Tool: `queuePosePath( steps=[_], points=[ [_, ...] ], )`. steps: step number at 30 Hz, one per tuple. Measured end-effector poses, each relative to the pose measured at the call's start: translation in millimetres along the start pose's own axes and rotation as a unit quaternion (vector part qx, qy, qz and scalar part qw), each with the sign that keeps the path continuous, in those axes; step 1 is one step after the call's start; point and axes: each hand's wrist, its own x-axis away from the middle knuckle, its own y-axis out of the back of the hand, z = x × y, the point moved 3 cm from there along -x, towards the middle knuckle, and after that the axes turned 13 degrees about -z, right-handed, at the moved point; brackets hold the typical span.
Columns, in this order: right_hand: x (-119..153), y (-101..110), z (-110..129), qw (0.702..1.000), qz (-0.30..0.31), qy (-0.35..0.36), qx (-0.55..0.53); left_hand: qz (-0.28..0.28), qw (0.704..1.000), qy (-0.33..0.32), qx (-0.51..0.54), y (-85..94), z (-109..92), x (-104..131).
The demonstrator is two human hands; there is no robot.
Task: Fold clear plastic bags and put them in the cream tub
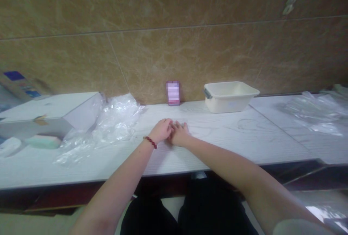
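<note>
My left hand, with a dark red bead bracelet at its wrist, rests low over the white tabletop. Its fingers lie loosely curved toward my right hand and meet it. The fingers of my right hand are somewhat apart and lie on the tabletop. No object shows in either hand, though the spot where the fingertips meet is partly hidden. Behind the hands a phone leans upright against the wall, its screen blurred. To its right stands a cream plastic basin with a grey handle.
Crumpled clear plastic lies left of my hands, beside a white box. A pale green block and a white rounded thing sit before the box. More clear plastic lies far right. A tiled wall closes the back.
</note>
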Motion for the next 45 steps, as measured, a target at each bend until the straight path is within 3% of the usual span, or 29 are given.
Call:
queuePosePath(
  steps=[2, 4, 8, 11, 19, 24, 26, 28, 30, 34, 38, 40, 45],
  points=[
    [-2, 0, 0, 1.000, 0.005, 0.008, 0.012, 0.036, 0.996, -0.041, 0.077, -14.0, -9, -7],
    [-3, 0, -1, 1.000, 0.001, 0.009, 0.010, 0.038, 0.992, -0.028, 0.114, -25.1, -8, -11],
    [0, 2, -10, 0.999, -0.024, 0.023, -0.023, 0.037, 0.994, 0.018, 0.098, -38.8, 4, -9],
    [5, 4, -27, 1.000, -0.021, 0.002, -0.019, 0.051, 0.997, 0.017, 0.056, -43.3, 9, -3],
    [23, 11, -76, 0.997, 0.007, -0.067, 0.034, 0.071, 0.995, 0.028, -0.060, -37.9, 10, 10],
    [30, 15, -87, 0.996, 0.017, -0.076, 0.049, 0.068, 0.992, 0.062, -0.084, -30.1, 12, 9],
    [33, 23, -88, 0.996, -0.006, -0.077, 0.048, 0.050, 0.993, 0.075, -0.075, -24.5, 16, 7],
    [37, 35, -83, 0.997, -0.047, -0.050, 0.043, 0.029, 0.993, 0.091, -0.064, -17.5, 22, 4],
    [41, 47, -73, 0.997, -0.070, 0.028, 0.034, 0.015, 0.993, 0.108, -0.054, -10.1, 30, 3],
    [46, 59, -45, 0.978, -0.048, 0.200, 0.038, -0.012, 0.993, 0.116, -0.011, 4.8, 37, 3],
    [42, 55, -30, 0.961, -0.022, 0.263, 0.084, -0.032, 0.994, 0.096, 0.037, 18.9, 35, 2],
    [40, 52, -27, 0.953, -0.024, 0.283, 0.102, -0.018, 0.995, 0.085, 0.051, 23.1, 32, 4],
    [33, 55, -26, 0.959, -0.061, 0.271, 0.064, 0.092, 0.986, -0.017, 0.135, 16.0, 13, 14]
  ],
)
